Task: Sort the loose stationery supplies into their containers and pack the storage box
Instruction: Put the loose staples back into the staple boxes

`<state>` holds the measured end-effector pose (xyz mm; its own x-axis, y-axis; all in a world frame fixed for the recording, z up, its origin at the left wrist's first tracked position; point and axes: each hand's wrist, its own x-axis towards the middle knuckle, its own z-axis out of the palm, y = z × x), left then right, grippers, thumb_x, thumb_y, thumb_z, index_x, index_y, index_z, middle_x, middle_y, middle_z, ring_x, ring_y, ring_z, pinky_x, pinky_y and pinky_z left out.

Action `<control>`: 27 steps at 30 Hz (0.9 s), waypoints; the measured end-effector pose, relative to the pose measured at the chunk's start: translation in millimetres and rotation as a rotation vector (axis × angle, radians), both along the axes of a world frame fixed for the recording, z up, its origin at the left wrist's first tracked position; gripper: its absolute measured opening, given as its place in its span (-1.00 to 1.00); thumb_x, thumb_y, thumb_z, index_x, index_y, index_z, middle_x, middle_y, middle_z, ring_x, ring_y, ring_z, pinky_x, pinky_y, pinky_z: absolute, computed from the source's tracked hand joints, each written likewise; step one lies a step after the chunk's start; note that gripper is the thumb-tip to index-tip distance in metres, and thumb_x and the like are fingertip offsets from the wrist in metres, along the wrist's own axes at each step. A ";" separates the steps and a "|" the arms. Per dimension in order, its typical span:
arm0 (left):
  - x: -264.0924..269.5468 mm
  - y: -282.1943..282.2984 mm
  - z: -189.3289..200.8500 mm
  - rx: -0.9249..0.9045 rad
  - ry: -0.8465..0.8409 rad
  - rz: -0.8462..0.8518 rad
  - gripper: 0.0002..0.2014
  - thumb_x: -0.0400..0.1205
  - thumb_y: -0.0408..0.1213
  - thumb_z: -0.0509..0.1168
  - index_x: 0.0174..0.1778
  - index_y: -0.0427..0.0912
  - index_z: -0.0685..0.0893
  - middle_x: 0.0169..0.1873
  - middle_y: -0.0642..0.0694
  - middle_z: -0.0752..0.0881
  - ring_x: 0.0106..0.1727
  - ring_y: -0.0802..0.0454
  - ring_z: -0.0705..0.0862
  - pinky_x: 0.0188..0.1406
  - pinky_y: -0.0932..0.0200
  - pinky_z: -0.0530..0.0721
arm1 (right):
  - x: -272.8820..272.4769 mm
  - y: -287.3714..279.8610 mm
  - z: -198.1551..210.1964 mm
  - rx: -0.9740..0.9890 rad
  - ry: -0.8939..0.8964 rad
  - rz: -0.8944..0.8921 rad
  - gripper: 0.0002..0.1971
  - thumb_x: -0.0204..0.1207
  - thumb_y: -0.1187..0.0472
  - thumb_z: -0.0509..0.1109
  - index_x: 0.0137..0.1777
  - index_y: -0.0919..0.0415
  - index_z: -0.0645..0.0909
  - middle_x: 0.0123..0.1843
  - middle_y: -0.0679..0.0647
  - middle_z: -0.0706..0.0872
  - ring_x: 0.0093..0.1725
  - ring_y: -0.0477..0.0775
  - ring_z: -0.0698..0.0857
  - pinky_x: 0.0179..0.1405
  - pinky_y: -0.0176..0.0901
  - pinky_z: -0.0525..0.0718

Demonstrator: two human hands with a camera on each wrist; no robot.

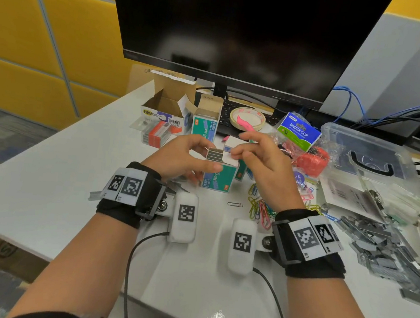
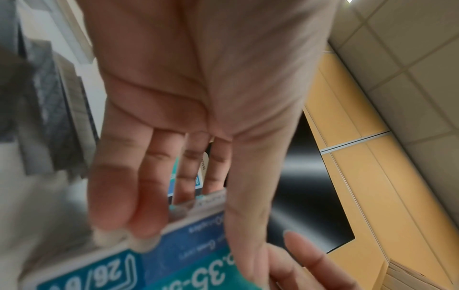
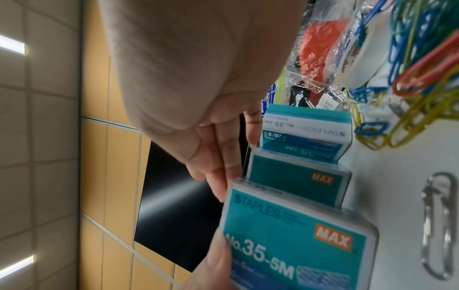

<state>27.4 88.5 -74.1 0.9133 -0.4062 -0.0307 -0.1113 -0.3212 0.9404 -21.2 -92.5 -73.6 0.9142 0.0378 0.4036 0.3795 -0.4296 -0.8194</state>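
Head view: upright on the white desk, a teal staple box, top open, staple strips showing. Gripped at its side by the left hand, thumb across the front. Touched at the white flap by the right hand, fingers loosely spread. Loose staples heaped at right, coloured paper clips just beside the right wrist.

Left wrist view (blurred): fingers curled over the box's top edge.

Right wrist view: straight fingers at the box top; two more staple boxes behind.
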 end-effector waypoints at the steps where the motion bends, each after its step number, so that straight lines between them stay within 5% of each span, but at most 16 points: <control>1: 0.2 0.3 0.1 -0.003 -0.009 -0.004 -0.74 0.47 -0.23 0.48 0.01 -0.02 0.58 -0.02 0.02 0.67 -0.37 0.13 0.76 -0.41 0.23 0.76 | -0.2 0.2 -0.2 -0.020 0.015 0.013 -0.75 0.63 0.39 0.18 0.17 0.07 0.54 -0.05 -0.12 0.76 0.08 -0.18 0.70 -0.03 -0.29 0.69; 6: 0.6 0.5 -0.5 -0.009 -0.044 -0.007 -0.76 0.46 -0.24 0.49 -0.03 -0.04 0.60 -0.04 0.02 0.66 -0.27 0.03 0.79 -0.34 0.21 0.78 | -2.6 2.4 1.4 -0.146 0.027 0.028 -0.80 0.52 0.36 0.38 0.07 0.09 0.62 -0.07 -0.15 0.76 0.06 -0.30 0.67 -0.04 -0.54 0.58; 10: 0.6 -0.4 -1.1 -0.031 -0.036 -0.026 -0.75 0.45 -0.31 0.50 -0.04 -0.05 0.61 -0.02 0.01 0.67 -0.13 -0.11 0.80 -0.24 0.12 0.80 | 1.2 0.5 -0.4 -0.302 -0.052 -0.079 -0.76 0.40 0.27 0.50 -0.03 -0.06 0.60 -0.18 -0.37 0.69 0.27 -0.20 0.48 0.35 -0.03 0.39; 12: -0.2 -0.8 -1.1 -0.054 -0.017 -0.042 -0.75 0.45 -0.36 0.49 -0.03 -0.05 0.61 -0.01 0.00 0.68 -0.10 -0.12 0.80 -0.19 0.09 0.81 | 1.7 -0.3 -0.4 -0.284 -0.052 -0.110 -0.78 0.39 0.25 0.52 -0.04 -0.02 0.61 -0.19 -0.36 0.68 0.33 -0.18 0.43 0.41 0.00 0.34; 16: 1.0 -1.6 -2.5 -0.069 0.000 -0.069 -0.71 0.52 -0.39 0.43 0.06 0.03 0.63 0.09 -0.01 0.69 -0.08 -0.04 0.80 -0.13 0.12 0.79 | 1.7 -0.5 0.0 -0.204 -0.052 -0.074 -0.74 0.36 0.35 0.53 -0.04 0.06 0.60 -0.12 -0.14 0.73 0.00 -0.22 0.67 0.14 -0.05 0.63; 21: 3.0 -6.4 -5.1 -0.035 0.009 -0.054 -0.52 0.56 -0.40 0.39 0.35 0.07 0.51 0.36 0.02 0.56 0.14 0.03 0.72 0.29 -0.05 0.63 | 8.2 1.7 -4.3 -0.313 -0.069 -0.166 -0.70 0.34 0.37 0.51 0.01 0.06 0.60 -0.14 -0.18 0.58 0.00 -0.06 0.61 0.17 0.16 0.57; 27: 2.3 -12.2 -8.2 -0.020 0.086 -0.056 -0.68 0.59 -0.25 0.37 0.15 0.24 0.51 0.30 0.01 0.62 0.32 0.06 0.60 0.43 -0.12 0.47 | 15.8 0.8 -8.1 -0.357 -0.078 -0.252 -0.72 0.39 0.33 0.48 -0.14 -0.08 0.52 -0.11 -0.18 0.49 0.04 -0.06 0.56 0.21 0.22 0.54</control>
<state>29.7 76.3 -82.3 0.8836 -0.4576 -0.0991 -0.0473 -0.2978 0.9534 -5.3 -91.7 -81.7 0.8797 -0.0333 0.4743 0.2815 -0.7675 -0.5760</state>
